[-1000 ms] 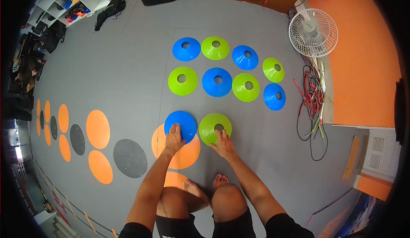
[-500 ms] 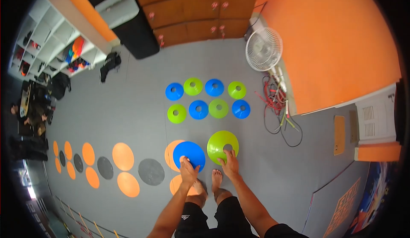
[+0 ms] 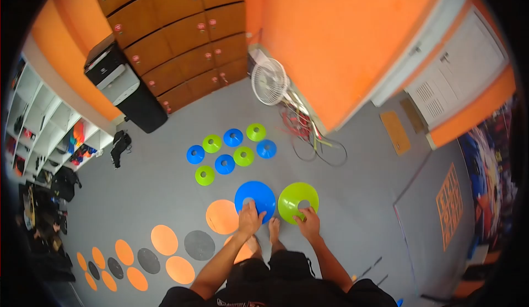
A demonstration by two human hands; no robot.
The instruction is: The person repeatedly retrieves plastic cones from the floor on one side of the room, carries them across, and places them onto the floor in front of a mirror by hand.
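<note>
My left hand (image 3: 250,220) grips the lower edge of a blue disc cone (image 3: 256,194), its fingers at the centre hole. At the right, my right hand (image 3: 307,222) pinches a green disc cone (image 3: 296,195) near its hole. Both cones are held up side by side above my feet, with a narrow gap between them. Beyond them several smaller-looking blue cones (image 3: 225,164) and green cones (image 3: 204,175) lie on the floor in two alternating rows.
Orange floor spots (image 3: 165,240) and dark floor spots (image 3: 149,260) run toward the left. Cables (image 3: 297,124) and a white fan (image 3: 269,81) stand by the orange wall. Brown lockers (image 3: 182,37), a black dispenser (image 3: 144,110) and white shelves (image 3: 47,111) are farther back.
My body has risen from a crouch, and both hands have lifted their cones off the floor. The view has turned, so the cone rows appear farther away and to the left.
</note>
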